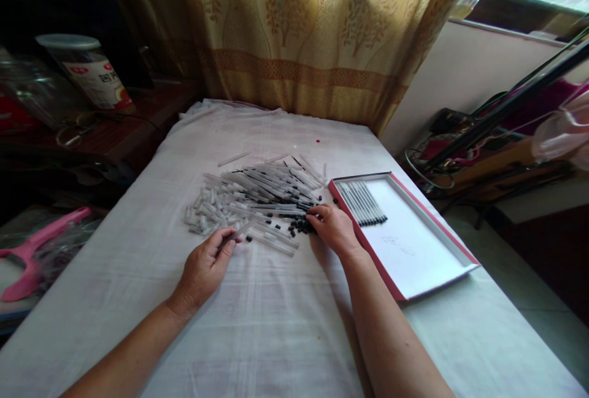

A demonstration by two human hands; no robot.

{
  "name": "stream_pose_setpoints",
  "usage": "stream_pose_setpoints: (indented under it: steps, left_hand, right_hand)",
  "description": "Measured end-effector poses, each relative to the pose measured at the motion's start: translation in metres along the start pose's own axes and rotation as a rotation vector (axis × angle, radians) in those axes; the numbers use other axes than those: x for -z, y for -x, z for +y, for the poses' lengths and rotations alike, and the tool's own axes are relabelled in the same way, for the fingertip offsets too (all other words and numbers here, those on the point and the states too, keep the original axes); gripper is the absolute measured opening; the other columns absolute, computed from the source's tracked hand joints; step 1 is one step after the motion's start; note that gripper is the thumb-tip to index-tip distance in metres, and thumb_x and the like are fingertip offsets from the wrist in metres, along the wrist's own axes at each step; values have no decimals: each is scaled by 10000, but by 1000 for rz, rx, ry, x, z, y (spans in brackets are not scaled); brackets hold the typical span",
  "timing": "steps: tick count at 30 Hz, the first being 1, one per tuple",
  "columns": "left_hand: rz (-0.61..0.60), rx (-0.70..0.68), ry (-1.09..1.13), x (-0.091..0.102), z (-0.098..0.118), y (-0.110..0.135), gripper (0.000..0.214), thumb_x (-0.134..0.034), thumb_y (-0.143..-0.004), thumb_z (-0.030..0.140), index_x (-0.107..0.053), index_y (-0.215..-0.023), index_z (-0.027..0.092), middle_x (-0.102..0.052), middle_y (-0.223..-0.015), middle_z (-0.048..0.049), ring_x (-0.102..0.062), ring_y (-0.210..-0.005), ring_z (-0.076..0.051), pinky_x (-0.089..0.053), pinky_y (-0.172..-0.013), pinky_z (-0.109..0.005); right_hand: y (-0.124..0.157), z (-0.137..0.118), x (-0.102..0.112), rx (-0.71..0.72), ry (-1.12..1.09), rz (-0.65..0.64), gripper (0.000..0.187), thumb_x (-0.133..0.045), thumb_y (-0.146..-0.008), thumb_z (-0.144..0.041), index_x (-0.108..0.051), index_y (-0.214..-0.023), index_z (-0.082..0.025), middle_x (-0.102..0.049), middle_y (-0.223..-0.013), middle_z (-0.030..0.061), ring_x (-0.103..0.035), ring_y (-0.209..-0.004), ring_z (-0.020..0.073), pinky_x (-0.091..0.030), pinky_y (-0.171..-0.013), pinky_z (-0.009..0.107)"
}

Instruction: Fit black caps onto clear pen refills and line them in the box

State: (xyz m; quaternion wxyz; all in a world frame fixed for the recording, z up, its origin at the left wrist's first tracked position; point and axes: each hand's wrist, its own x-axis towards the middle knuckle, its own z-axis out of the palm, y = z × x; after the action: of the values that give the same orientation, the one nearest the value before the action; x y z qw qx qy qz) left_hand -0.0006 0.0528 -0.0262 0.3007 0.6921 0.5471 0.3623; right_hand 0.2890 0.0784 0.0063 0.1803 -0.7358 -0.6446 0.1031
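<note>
My left hand (pixel 205 264) is closed around a translucent pen barrel (pixel 242 229), which points up and to the right. My right hand (pixel 335 227) reaches into the small black end plugs (pixel 300 226), fingertips pinched together; whatever they hold is hidden. Behind and between the hands spreads a heap of clear pen barrels and dark refills (pixel 262 183). Clear pen caps (pixel 207 208) are piled on its left side. Several loose barrels (pixel 276 244) lie in front. Beside my right hand, a row of pens with black ends (pixel 361 203) rests in a shallow red-edged box lid (pixel 414 263).
A white cloth (pixel 257 324) covers the table. One small red piece (pixel 318 140) lies toward the back, near the patterned curtain (pixel 294 30). At left, a dark cabinet (pixel 151 110) carries a plastic canister (pixel 94 73); a pink plastic object (pixel 34 251) is lower down.
</note>
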Motion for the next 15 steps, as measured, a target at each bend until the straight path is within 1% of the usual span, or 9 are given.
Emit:
stream_pose_setpoints:
  steps: [3,5,7,9,11,13,15]
  left_hand:
    - [28,-63,-17,-1,0,-1,339,-502,-887,440,-652,-1080,205,-763,-923,-52,-721,-851,-207,-563,-814,-316]
    - [54,-128,-33,-1,2,-2,322,-523,-886,433,-686,-1056,213,-761,-950,-53,-719,-876,-208,-563,-834,-319]
    - [56,-199,-42,-3,5,-4,298,-540,-888,417,-716,-1028,221,-757,-969,-54,-714,-904,-209,-563,-843,-317]
    - [38,-255,-44,-7,9,-5,279,-543,-899,388,-732,-1023,226,-755,-966,-54,-711,-905,-204,-565,-835,-307]
    - [28,-291,-47,-11,13,-5,267,-541,-908,356,-737,-1033,224,-753,-954,-54,-710,-891,-194,-566,-822,-292]
    - [33,-317,-53,-14,15,-4,261,-541,-914,333,-737,-1043,220,-751,-952,-54,-709,-885,-187,-566,-813,-278]
    - [36,-330,-60,-16,16,-3,256,-542,-918,322,-735,-1052,221,-749,-953,-51,-709,-881,-182,-565,-805,-268]
  right_hand:
    - [6,8,-1,-16,-171,132,137,-651,-806,-288,-770,-857,-244,-746,-913,43,-679,-787,211,-486,-742,321]
    - [13,13,-1,-36,-394,208,155,-655,-792,-329,-756,-835,-219,-749,-853,52,-678,-739,208,-505,-722,332]
    - [23,14,1,-86,-672,287,224,-665,-783,-398,-734,-831,-190,-746,-796,61,-681,-712,206,-523,-670,326]
    - [33,12,4,-167,-923,407,294,-672,-780,-458,-703,-837,-172,-750,-807,73,-689,-692,196,-530,-599,302]
    - [44,8,8,-237,-1092,528,312,-688,-774,-472,-672,-838,-167,-754,-840,80,-691,-657,177,-524,-533,270]
    - [53,4,12,-267,-1183,565,301,-715,-761,-452,-656,-829,-165,-753,-821,74,-682,-603,157,-514,-488,246]
    - [60,2,14,-277,-1223,547,289,-740,-745,-428,-656,-821,-162,-747,-774,64,-670,-566,146,-509,-464,232]
